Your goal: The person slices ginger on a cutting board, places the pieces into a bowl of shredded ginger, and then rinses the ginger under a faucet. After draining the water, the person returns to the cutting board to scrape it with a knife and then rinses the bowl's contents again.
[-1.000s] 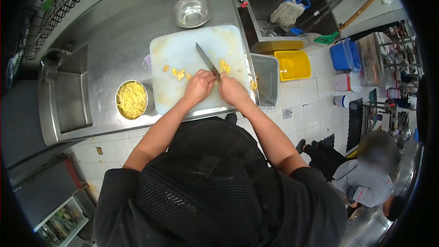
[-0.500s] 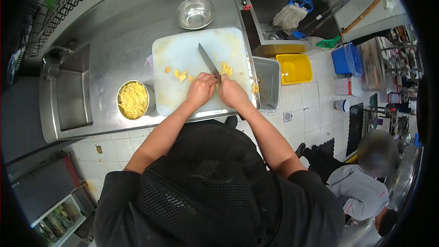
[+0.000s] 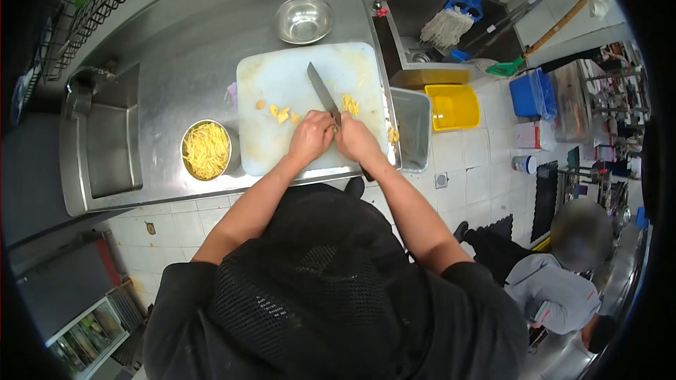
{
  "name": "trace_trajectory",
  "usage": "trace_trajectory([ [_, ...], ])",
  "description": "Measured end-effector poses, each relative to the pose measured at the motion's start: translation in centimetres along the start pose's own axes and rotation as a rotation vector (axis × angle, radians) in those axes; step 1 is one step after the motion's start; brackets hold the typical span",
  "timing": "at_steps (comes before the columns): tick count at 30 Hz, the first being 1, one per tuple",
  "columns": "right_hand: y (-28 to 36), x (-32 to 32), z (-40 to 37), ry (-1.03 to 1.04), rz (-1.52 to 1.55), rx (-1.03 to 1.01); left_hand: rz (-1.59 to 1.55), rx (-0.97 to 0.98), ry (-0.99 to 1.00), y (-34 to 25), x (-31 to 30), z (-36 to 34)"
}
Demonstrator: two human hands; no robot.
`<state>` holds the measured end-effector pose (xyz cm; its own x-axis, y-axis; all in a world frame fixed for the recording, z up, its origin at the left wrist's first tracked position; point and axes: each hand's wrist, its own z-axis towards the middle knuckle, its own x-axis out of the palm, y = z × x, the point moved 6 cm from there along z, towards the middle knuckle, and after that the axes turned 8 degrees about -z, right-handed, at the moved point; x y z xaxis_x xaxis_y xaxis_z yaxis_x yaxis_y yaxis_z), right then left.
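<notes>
My right hand (image 3: 358, 141) is wrapped round the handle of a knife (image 3: 323, 91), whose blade points up and slightly left over the white cutting board (image 3: 274, 148). Close beside it, my left hand (image 3: 311, 136) has its fingers curled near the knife; what they hold is too small to make out. Thin yellow strips (image 3: 350, 105) lie right of the blade. Several yellow pieces (image 3: 283, 114) rest on the board left of it. A round metal container (image 3: 230, 157) full of yellow strips stands left of the board.
An empty metal bowl (image 3: 303, 20) sits beyond the board. Sinks are at the left (image 3: 113, 134) and upper right (image 3: 408, 14), the latter with mops. A grey bin (image 3: 417, 130) and a yellow tub (image 3: 454, 108) stand right of the counter. Another person (image 3: 553, 288) is at lower right.
The knife blade has shifted slightly right and stands a little more upright. Both hands stay close together in nearly the same place. The person at lower right has moved an arm slightly.
</notes>
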<state>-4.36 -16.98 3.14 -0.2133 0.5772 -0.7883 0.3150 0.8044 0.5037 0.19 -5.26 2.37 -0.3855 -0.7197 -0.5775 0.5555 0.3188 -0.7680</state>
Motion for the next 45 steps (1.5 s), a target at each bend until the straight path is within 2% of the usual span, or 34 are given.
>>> trace_trajectory([
  [4,0.8,-2.1,0.0,0.077,-0.085,0.01,-0.108,-0.021,-0.102,0.6,-1.4,-0.1],
  [8,1.5,-2.7,-2.4,0.142,-0.145,0.029,-0.05,-0.065,0.017,1.3,-2.8,-0.2],
  [10,1.6,-1.5,-2.9,0.122,-0.155,0.057,-0.038,-0.004,0.168,1.1,-2.1,0.0],
  [14,1.4,-0.9,-1.1,0.052,-0.133,0.078,-0.027,0.061,0.217,1.0,-2.0,0.2],
  [16,1.6,-1.6,-2.5,0.063,-0.137,0.071,0.008,0.077,0.268,0.9,-1.7,0.3],
  [23,1.8,-1.6,-0.8,0.072,-0.134,0.084,-0.042,0.09,0.232,1.4,-1.8,-0.2],
  [28,2.2,-1.4,-2.5,0.13,-0.193,0.119,-0.002,0.119,0.257,1.0,-1.9,0.0],
  [34,1.7,-1.7,-1.5,0.047,-0.145,0.013,0.063,0.129,0.376,0.9,-1.8,0.7],
  [37,1.8,-0.7,-2.4,0.066,-0.148,0.099,0.032,0.159,0.37,1.1,-1.8,0.8],
  [41,1.8,-1.0,-2.1,0.043,-0.1,0.044,0.041,0.133,0.423,1.3,-1.6,0.5],
  [43,2.1,-1.3,-2.1,0.05,-0.117,0.02,0.016,0.136,0.379,1.3,-1.9,0.9],
  [45,1.9,0.0,-2.5,0.061,-0.126,0.136,0.004,0.138,0.369,1.4,-1.9,0.9],
])
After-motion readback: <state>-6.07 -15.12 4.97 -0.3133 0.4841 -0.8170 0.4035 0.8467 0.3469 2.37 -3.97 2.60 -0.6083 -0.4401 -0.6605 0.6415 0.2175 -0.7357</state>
